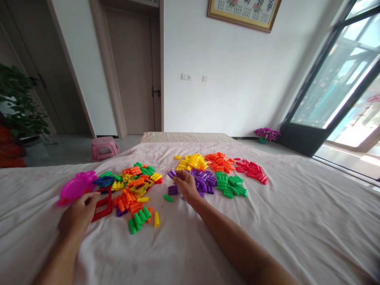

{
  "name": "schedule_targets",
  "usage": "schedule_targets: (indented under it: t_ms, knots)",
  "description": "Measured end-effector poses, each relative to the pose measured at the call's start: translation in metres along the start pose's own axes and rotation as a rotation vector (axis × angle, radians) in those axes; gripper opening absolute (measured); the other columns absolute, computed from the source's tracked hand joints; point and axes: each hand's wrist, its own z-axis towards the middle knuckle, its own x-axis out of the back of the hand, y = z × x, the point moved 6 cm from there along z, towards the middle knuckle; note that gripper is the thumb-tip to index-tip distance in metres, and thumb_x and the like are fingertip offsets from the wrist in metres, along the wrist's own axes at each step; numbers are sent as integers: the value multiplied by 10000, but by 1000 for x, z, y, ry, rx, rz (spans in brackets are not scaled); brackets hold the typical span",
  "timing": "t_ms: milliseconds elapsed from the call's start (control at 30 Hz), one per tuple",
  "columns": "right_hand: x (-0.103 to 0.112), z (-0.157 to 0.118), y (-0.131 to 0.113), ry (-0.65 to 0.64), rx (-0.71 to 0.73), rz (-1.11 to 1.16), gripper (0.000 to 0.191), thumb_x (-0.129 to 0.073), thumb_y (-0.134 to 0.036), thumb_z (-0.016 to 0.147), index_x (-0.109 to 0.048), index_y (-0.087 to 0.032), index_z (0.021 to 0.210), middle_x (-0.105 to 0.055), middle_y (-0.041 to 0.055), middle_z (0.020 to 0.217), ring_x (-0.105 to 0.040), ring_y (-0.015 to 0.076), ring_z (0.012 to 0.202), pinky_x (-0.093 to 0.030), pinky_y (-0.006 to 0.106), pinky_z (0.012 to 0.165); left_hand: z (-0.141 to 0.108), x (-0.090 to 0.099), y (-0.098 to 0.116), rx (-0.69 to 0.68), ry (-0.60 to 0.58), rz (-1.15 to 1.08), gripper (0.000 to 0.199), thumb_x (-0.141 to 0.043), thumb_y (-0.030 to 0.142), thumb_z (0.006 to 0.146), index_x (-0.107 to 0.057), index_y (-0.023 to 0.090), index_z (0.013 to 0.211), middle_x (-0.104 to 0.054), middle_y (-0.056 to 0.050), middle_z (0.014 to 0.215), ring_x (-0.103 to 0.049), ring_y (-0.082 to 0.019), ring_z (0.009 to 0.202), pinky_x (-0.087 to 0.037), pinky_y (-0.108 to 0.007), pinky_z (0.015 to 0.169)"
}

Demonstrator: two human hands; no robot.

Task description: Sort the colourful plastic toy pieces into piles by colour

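My right hand (pixel 186 184) pinches a small purple plastic piece (pixel 171 173) at the left edge of a purple pile (pixel 204 181). Just below that hand lies another purple clump (pixel 172 190), with a single green tube (pixel 168 198) nearby. My left hand (pixel 79 211) has its fingers closed at the edge of a red plastic frame (pixel 102 211) with square openings, which stands tilted. Right of the frame spreads a mixed heap of orange pieces (pixel 126 199), green tubes (pixel 139 219) and yellow frames (pixel 141 189). A magenta plastic tray (pixel 77 186) and dark blue frames (pixel 103 181) lie beyond my left hand.
Sorted piles of yellow (pixel 192 161), orange (pixel 219 162), red (pixel 252 171) and green pieces (pixel 230 185) lie behind and right of my right hand. A wrinkled pale cloth (pixel 237 245) covers the surface. A pink stool (pixel 104 149) stands beyond its left edge.
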Motion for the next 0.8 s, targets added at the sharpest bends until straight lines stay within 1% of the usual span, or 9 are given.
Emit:
schedule_targets:
  t_ms: [333, 467, 633, 800]
  knots:
    - [0, 1, 4, -12, -4, -26, 312, -796, -355, 656, -715, -155, 882, -665, -6, 740, -590, 118, 634, -495, 237, 586, -1, 3, 3, 6, 15, -2, 537, -365, 566, 897, -685, 262, 1202, -737, -112, 1108, -670, -272, 844, -480, -348, 722]
    - [-1, 1, 5, -59, -8, -48, 290, -785, -333, 662, -707, -149, 872, -661, -10, 729, -588, 111, 622, -477, 229, 581, -1, 3, 3, -1, 22, 3, 530, -380, 564, 893, -690, 258, 1196, -738, -109, 1119, -676, -265, 843, -484, -342, 722]
    - [-3, -1, 8, -113, -4, -185, 233, -730, -264, 688, -706, -151, 891, -672, -12, 728, -594, 115, 615, -448, 219, 561, -3, 4, 4, 15, 15, 4, 538, -370, 577, 892, -694, 263, 1185, -739, -120, 1109, -677, -279, 830, -492, -357, 716]
    - [-8, -7, 6, -178, 39, -368, 209, -682, -197, 724, -708, -169, 930, -710, -1, 805, -620, 131, 648, -458, 222, 567, -6, 6, 7, 7, 21, 22, 515, -354, 526, 908, -686, 255, 1194, -746, -118, 1062, -675, -267, 819, -479, -340, 702]
